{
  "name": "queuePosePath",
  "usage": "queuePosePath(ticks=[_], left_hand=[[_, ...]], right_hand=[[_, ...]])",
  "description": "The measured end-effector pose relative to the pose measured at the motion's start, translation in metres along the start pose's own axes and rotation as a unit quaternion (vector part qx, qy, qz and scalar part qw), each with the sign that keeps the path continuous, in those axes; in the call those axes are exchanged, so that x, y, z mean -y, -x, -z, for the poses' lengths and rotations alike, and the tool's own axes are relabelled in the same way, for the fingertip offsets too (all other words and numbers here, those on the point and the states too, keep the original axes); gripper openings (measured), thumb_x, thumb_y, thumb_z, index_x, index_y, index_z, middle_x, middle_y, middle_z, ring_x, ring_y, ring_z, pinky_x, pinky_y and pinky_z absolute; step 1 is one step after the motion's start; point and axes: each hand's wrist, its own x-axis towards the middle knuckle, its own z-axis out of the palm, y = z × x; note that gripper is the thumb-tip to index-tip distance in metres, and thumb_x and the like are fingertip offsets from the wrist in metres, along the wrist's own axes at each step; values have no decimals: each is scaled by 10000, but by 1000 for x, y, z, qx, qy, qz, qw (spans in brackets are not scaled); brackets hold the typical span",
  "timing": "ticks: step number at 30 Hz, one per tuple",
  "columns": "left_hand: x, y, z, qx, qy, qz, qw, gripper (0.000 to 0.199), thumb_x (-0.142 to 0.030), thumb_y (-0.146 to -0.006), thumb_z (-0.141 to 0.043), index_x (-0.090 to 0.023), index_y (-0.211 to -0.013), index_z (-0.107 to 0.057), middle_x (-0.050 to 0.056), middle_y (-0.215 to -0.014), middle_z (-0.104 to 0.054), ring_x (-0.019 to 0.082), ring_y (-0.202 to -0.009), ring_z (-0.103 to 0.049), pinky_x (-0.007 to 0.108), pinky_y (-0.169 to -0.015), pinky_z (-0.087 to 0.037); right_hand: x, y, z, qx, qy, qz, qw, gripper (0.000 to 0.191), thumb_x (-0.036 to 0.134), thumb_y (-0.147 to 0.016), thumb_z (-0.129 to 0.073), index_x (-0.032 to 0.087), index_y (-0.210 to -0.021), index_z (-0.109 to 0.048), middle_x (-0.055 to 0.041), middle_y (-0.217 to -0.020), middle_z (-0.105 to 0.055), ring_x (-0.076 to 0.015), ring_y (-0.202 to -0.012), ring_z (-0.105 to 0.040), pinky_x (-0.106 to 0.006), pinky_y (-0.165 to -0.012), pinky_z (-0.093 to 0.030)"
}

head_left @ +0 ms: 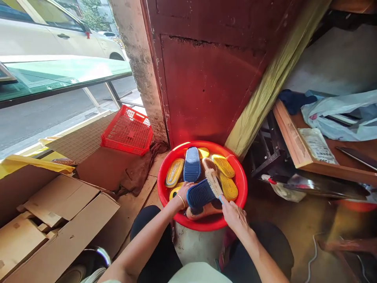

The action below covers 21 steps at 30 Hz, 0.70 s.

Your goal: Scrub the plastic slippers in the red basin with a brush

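Note:
A round red basin point(242, 192) stands in front of my knees, holding several slippers. My left hand point(185, 192) grips a dark blue slipper point(200, 194) by its left end, its ridged sole turned up. In my right hand point(234, 214) is a scrub brush point(214, 182) with pale bristles and a light blue handle, held at the slipper's right end. Another blue slipper point(192, 165) lies sole up behind it. Yellow slippers point(174, 173) lie at both sides, and a tan one point(208, 164) sits partly hidden behind the brush.
Behind the basin is a dark red door point(206, 86), with a yellowish curtain point(265, 94) on its right. A red plastic crate point(128, 131) and cardboard boxes point(59, 200) are at left. A wooden table point(294, 137) holding a plastic bag point(347, 114) stands at right.

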Motion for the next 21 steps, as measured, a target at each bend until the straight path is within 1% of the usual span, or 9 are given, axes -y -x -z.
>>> queuePosePath(ticks=[1, 3, 4, 7, 10, 12, 17, 19, 21], left_hand=[[11, -6, 4, 52, 12, 2, 999, 291, -333, -865, -617, -198, -1086, -751, 87, -1131, -726, 214, -1079, -637, 319, -1044, -450], [31, -18, 9, 108, 22, 65, 992, 312, -272, -893, -589, -235, -1181, -702, 99, -1172, -709, 241, -1149, -617, 380, -1089, -396], [38, -25, 8, 109, 32, 114, 987, 332, -264, -918, -554, -243, -1227, -673, 106, -1200, -691, 247, -1170, -605, 386, -1088, -389], [56, -44, 0, 32, 86, 221, 971, 401, -338, -939, -543, -221, -1319, -598, 123, -1210, -661, 259, -1179, -589, 362, -1054, -407], [69, -63, -6, -12, 114, 258, 959, 511, -463, -917, -574, -183, -1344, -556, 151, -1260, -631, 272, -1201, -575, 358, -1037, -407], [74, -77, -6, 13, 114, 260, 959, 610, -547, -881, -597, -166, -1353, -533, 175, -1328, -599, 291, -1240, -555, 361, -1037, -397], [58, -104, -16, 162, 92, 285, 940, 1167, -752, -609, -729, -62, -1474, -356, 317, -1362, -530, 438, -1261, -525, 445, -1008, -408], [45, -108, -28, 171, 82, 310, 932, 1322, -800, -565, -715, -13, -1516, -244, 392, -1433, -404, 496, -1305, -462, 492, -1015, -395], [36, -109, -39, 154, 88, 327, 928, 1360, -828, -589, -668, -5, -1540, -152, 415, -1487, -291, 517, -1337, -411, 518, -1023, -382]], right_hand=[[4, -2, -1, 7, 0, -2, 1000, 478, 269, -996, -374, 276, -1460, -491, -83, -957, -735, -186, -834, -708, -246, -708, -483], [11, -11, -5, 22, -6, 2, 1000, 455, 230, -987, -377, 242, -1415, -532, -100, -948, -734, -198, -853, -709, -257, -719, -483], [14, -15, -7, 27, -10, 3, 1000, 448, 208, -982, -374, 222, -1397, -544, -109, -941, -733, -207, -865, -709, -264, -723, -484], [25, -26, -16, 23, -19, -2, 1000, 457, 129, -954, -364, 168, -1369, -553, -138, -922, -730, -229, -893, -707, -284, -737, -490], [33, -29, -25, 3, -16, 9, 1000, 485, 80, -932, -357, 133, -1375, -546, -164, -969, -727, -240, -935, -696, -313, -791, -506], [35, -26, -27, -6, 6, 25, 1000, 511, 48, -921, -346, 119, -1390, -537, -179, -1023, -717, -248, -963, -689, -342, -821, -516], [43, -8, -29, 24, 43, 32, 998, 555, 22, -882, -426, 120, -1421, -519, -183, -969, -701, -239, -809, -704, -341, -709, -539], [46, -3, -32, 37, 47, 36, 998, 566, 32, -876, -449, 129, -1430, -512, -184, -956, -697, -238, -766, -701, -335, -658, -534], [48, -5, -33, 41, 51, 35, 997, 560, 38, -877, -447, 125, -1427, -513, -189, -957, -692, -241, -770, -700, -338, -653, -532]])
